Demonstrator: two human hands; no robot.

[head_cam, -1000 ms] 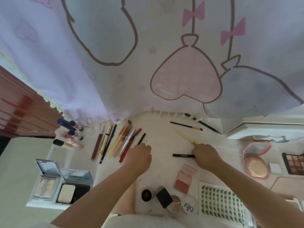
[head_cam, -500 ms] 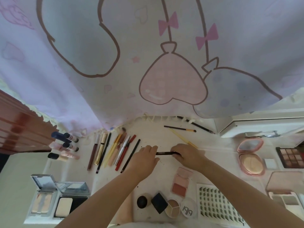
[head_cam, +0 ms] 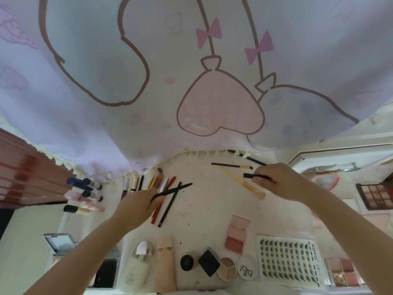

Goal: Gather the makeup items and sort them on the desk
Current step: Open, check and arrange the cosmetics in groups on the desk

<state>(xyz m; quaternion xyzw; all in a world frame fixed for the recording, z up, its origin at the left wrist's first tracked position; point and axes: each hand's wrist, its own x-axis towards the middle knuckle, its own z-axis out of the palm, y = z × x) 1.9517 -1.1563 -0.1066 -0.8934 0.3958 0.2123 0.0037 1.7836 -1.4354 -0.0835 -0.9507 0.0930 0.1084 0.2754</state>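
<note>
On the white desk (head_cam: 212, 209), my left hand (head_cam: 138, 203) pinches a thin black pencil (head_cam: 176, 188) whose tip points right, just above the row of pencils and pens (head_cam: 148, 184). A black pencil (head_cam: 170, 204) and a red one (head_cam: 156, 211) lie slanted under that hand. My right hand (head_cam: 278, 179) grips a short black piece (head_cam: 248, 175) beside the yellow-handled brush (head_cam: 238, 180). Two dark brushes (head_cam: 231, 166) lie behind it near the cloth's fringe.
Tubes (head_cam: 85, 194) lie at the left and open compacts (head_cam: 61, 243) at the lower left. Two bottles (head_cam: 165, 262), small pots (head_cam: 227, 268), a blush palette (head_cam: 236, 235) and a lash sheet (head_cam: 287, 260) sit in front. A pink mirror compact (head_cam: 325, 179) and an eyeshadow palette (head_cam: 376, 194) are right. A printed cloth (head_cam: 191, 81) hangs behind.
The black pen lay on the desk, then both hands held it together. Now the hands are apart: the left has a thin black pencil at the row, the right a short black piece.
</note>
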